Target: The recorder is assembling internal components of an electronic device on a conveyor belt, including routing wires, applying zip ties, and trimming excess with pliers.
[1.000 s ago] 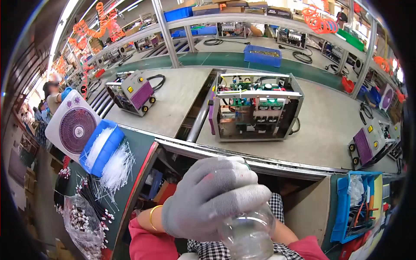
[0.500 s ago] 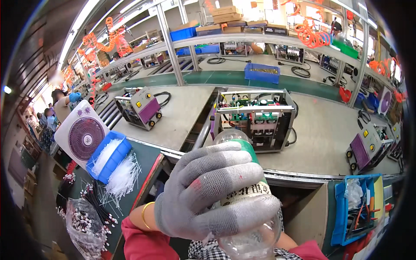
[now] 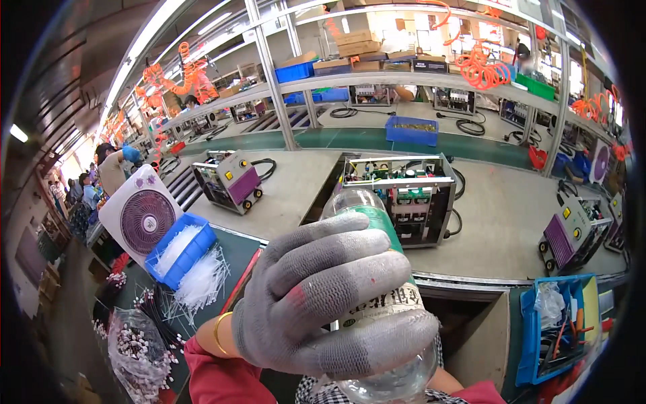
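Note:
My left hand (image 3: 330, 296), in a grey knitted glove with a reddish stain, is wrapped round a clear plastic bottle (image 3: 388, 225). A green and cream label shows between and above the fingers. The bottle is tilted in front of my chest, its rounded far end pointing toward the bench and its near end low by my checked clothing. Of my right arm (image 3: 449, 381) only a bit of forearm and a pink sleeve show; the hand itself is hidden behind the bottle and glove. Beyond the bottle stands an opened machine (image 3: 404, 195) with exposed circuit boards.
Purple-and-grey machines (image 3: 232, 182) stand on the bench. At left are a fan-bearing panel (image 3: 145, 215), a blue bin (image 3: 180, 250) of white cable ties and a bag of connectors (image 3: 138, 353). A blue tool tray (image 3: 531, 337) sits at right. Another person (image 3: 111, 168) works far left.
The view has shifted slightly, so the bench things sit lower and further right. My left hand keeps its grip, and the bottle's far end has moved slightly up and left in view.

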Demonstrator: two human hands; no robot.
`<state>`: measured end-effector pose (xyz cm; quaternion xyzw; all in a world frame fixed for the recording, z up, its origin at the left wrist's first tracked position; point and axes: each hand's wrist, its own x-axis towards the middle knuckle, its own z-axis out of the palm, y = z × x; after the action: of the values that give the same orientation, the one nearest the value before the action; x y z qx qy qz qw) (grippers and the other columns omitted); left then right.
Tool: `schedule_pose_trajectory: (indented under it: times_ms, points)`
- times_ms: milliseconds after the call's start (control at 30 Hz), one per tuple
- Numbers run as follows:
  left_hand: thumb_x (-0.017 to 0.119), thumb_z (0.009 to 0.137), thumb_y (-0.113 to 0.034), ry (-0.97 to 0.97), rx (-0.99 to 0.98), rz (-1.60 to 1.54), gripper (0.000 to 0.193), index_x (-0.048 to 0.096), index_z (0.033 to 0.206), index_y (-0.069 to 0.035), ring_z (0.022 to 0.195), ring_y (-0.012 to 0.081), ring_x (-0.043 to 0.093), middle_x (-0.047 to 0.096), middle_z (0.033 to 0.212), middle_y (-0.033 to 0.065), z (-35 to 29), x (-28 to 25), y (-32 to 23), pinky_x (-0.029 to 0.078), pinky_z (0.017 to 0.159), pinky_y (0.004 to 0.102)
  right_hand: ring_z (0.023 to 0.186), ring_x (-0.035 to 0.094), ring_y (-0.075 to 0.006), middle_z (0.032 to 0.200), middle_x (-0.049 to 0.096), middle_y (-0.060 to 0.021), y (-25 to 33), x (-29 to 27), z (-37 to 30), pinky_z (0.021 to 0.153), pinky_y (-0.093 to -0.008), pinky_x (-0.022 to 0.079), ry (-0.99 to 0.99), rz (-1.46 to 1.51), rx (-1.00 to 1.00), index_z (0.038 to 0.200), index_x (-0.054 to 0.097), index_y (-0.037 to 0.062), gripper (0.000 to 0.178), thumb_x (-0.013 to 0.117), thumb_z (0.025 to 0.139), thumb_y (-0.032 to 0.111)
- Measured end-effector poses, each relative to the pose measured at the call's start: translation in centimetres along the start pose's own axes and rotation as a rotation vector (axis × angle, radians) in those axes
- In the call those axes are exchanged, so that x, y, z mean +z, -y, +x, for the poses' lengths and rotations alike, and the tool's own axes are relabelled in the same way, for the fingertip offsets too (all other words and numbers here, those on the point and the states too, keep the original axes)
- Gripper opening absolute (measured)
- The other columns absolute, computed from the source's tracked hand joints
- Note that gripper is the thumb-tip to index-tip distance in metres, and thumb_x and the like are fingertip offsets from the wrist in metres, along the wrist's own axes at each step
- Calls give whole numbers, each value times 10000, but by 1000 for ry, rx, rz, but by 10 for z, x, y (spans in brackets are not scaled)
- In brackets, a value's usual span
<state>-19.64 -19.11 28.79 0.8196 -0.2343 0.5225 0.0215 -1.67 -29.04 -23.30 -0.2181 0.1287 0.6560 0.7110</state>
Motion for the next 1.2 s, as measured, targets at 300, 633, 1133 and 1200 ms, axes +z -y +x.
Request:
schedule_pose_trajectory:
  times_ms: [300,633,1133,1200]
  points:
    - [829,731,-322,-42,64,95,388,579,1019,-249,906,283,671,657,1017,84,5,-4,-4,593,813,466,768,562,-231,952,607,-62,0,-1,0,967,-495,463,14,-19,-10,1061,608,79,534,397,1017,568]
    - [808,768,-369,-127,52,150,348,572,997,-255,872,264,675,663,975,71,8,-5,-11,601,800,454,799,539,-222,927,562,-46,0,9,-7,993,-475,447,-126,-93,-28,1034,590,86,503,420,1011,559]
    - [829,745,-347,-58,71,166,395,571,1026,-244,893,269,677,660,1008,74,12,-14,-18,591,819,463,797,552,-231,952,602,-57,0,0,-3,984,-495,448,-11,-19,15,1082,608,89,520,431,1002,571]
    - [830,741,-348,-50,64,155,397,571,1023,-242,889,270,678,660,1005,73,13,-15,-20,589,821,465,797,561,-242,956,623,-72,0,1,-3,969,-502,461,-66,-24,-2,1088,619,85,525,431,1004,568]
